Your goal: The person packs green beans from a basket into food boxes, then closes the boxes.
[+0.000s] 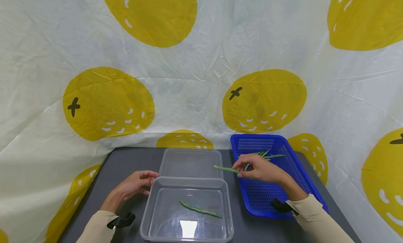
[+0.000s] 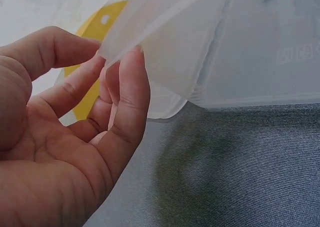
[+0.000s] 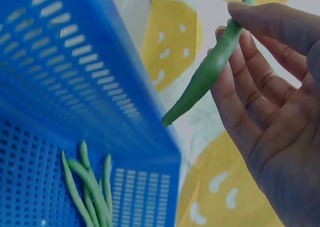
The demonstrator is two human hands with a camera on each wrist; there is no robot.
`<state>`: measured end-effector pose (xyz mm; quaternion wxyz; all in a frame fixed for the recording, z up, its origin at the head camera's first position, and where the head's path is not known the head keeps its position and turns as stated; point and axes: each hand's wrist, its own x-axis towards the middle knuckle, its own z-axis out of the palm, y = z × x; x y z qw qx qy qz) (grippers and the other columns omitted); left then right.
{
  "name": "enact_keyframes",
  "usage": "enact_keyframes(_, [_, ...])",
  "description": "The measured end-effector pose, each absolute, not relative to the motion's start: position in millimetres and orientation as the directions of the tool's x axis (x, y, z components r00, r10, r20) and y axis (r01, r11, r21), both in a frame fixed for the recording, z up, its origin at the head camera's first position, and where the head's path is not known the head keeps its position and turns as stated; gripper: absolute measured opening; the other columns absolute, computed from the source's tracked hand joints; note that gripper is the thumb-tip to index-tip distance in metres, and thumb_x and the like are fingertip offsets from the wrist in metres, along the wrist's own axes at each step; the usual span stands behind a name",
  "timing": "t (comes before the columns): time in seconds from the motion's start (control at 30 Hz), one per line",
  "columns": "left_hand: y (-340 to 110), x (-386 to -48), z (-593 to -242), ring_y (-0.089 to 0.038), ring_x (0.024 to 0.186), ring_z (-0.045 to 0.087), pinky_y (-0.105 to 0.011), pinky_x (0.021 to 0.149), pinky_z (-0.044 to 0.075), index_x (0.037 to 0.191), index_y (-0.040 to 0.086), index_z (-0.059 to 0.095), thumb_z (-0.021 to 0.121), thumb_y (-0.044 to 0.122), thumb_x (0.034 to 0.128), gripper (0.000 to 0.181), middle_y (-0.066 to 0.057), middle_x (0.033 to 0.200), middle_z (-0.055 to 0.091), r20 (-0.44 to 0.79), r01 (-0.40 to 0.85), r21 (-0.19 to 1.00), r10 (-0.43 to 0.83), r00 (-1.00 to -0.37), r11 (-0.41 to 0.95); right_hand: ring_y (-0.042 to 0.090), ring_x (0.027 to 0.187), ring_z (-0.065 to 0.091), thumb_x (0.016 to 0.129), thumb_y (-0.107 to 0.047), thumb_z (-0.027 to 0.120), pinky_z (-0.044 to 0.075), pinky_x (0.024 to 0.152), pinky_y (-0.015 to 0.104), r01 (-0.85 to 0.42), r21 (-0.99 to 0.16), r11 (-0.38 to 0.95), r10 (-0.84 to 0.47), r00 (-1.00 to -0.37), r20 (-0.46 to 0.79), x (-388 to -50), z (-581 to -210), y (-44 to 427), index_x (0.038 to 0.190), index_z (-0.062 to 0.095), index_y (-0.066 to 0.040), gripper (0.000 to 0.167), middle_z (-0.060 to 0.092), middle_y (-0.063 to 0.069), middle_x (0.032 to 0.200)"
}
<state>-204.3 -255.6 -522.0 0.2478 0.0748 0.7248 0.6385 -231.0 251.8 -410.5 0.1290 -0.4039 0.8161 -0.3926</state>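
My right hand [image 1: 261,169] pinches one green bean [image 3: 212,69] between thumb and fingertips, above the left side of a blue slotted basket [image 1: 258,197]. The bean's pale end points left in the head view. More green beans [image 3: 90,192] lie inside the basket, partly hidden by my hand in the head view. A clear plastic container [image 1: 163,215] stands to the left, with a single green bean [image 1: 200,210] lying on its bottom. At that container's far left corner, my left hand [image 1: 133,184] pinches the rim with its thumb and fingertips.
A flat translucent lid [image 1: 190,162] lies just behind the container. Everything stands on a dark grey table [image 1: 132,162]. Behind it hangs a white cloth [image 1: 189,96] printed with yellow fruit, close to the table's far edge and down both sides.
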Motion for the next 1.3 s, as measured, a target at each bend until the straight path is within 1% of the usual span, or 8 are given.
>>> enact_keyframes(0.13, [-254,-204,-521,-0.020,0.099,0.061,-0.042,0.079,0.057,0.142,-0.009,0.050,0.058,0.013,0.1023,0.046,-0.018,0.117,0.061,-0.262,-0.206,0.963,0.420,-0.869,0.175,0.013,0.087,0.065,0.095,-0.015,0.073,0.059,0.074,0.031,-0.563,-0.735,0.378,-0.763,-0.639,0.097,-227,-410,243,0.114,0.073,-0.020,0.020,0.068,0.002,0.100])
enact_keyframes(0.2, [-254,-204,-521,-0.020,0.098,0.061,-0.042,0.079,0.057,0.142,-0.009,0.050,0.057,0.011,0.1020,0.045,-0.017,0.115,0.060,-0.262,-0.205,0.963,0.418,-0.870,0.176,0.013,0.087,0.065,0.095,-0.015,0.072,0.059,0.074,0.032,-0.558,-0.742,0.372,-0.767,-0.635,0.092,-226,-410,239,0.114,0.073,-0.020,0.020,0.068,0.001,0.101])
enact_keyframes(0.37, [-254,-205,-521,-0.020,0.095,0.060,-0.042,0.078,0.057,0.142,-0.010,0.050,0.056,0.008,0.1009,0.045,-0.017,0.112,0.060,-0.255,-0.195,0.964,0.419,-0.871,0.182,0.014,0.090,0.066,0.095,-0.011,0.071,0.059,0.076,0.034,-0.543,-0.767,0.342,-0.785,-0.614,0.084,-222,-411,230,0.115,0.072,-0.018,0.021,0.067,0.004,0.102])
enact_keyframes(0.47, [-253,-206,-521,-0.019,0.095,0.061,-0.042,0.078,0.057,0.142,-0.011,0.049,0.056,0.009,0.1013,0.045,-0.017,0.112,0.061,-0.254,-0.193,0.964,0.420,-0.871,0.183,0.013,0.090,0.066,0.095,-0.010,0.071,0.059,0.075,0.034,-0.539,-0.773,0.334,-0.794,-0.604,0.078,-219,-411,224,0.115,0.073,-0.017,0.022,0.067,0.003,0.103])
enact_keyframes(0.67, [-253,-206,-520,-0.022,0.097,0.062,-0.041,0.078,0.057,0.142,-0.011,0.049,0.055,0.010,0.1023,0.045,-0.020,0.115,0.061,-0.257,-0.196,0.963,0.420,-0.870,0.183,0.012,0.091,0.066,0.096,-0.013,0.071,0.058,0.075,0.030,-0.538,-0.776,0.330,-0.808,-0.586,0.063,-214,-413,212,0.117,0.075,-0.018,0.022,0.068,-0.003,0.102])
enact_keyframes(0.97, [-253,-206,-521,-0.021,0.097,0.062,-0.041,0.078,0.058,0.140,-0.008,0.053,0.056,0.013,0.1029,0.042,-0.020,0.115,0.063,-0.267,-0.209,0.961,0.418,-0.868,0.181,0.012,0.092,0.068,0.095,-0.008,0.071,0.060,0.077,0.034,-0.498,-0.813,0.301,-0.824,-0.566,0.042,-207,-418,197,0.116,0.075,-0.015,0.023,0.068,0.000,0.104])
enact_keyframes(1.1, [-254,-205,-521,-0.023,0.097,0.062,-0.042,0.078,0.058,0.139,-0.006,0.055,0.057,0.013,0.1027,0.041,-0.021,0.115,0.063,-0.270,-0.212,0.961,0.420,-0.867,0.180,0.013,0.092,0.067,0.095,-0.012,0.071,0.060,0.076,0.035,-0.496,-0.823,0.276,-0.832,-0.552,0.053,-206,-419,193,0.116,0.074,-0.015,0.021,0.068,0.001,0.105])
enact_keyframes(1.3, [-254,-206,-521,-0.021,0.097,0.062,-0.042,0.078,0.058,0.138,-0.005,0.056,0.056,0.012,0.1026,0.039,-0.017,0.113,0.064,-0.270,-0.213,0.961,0.417,-0.868,0.179,0.012,0.093,0.066,0.095,-0.014,0.072,0.060,0.076,0.035,-0.492,-0.831,0.260,-0.846,-0.530,0.049,-204,-420,184,0.116,0.074,-0.015,0.021,0.069,0.001,0.105])
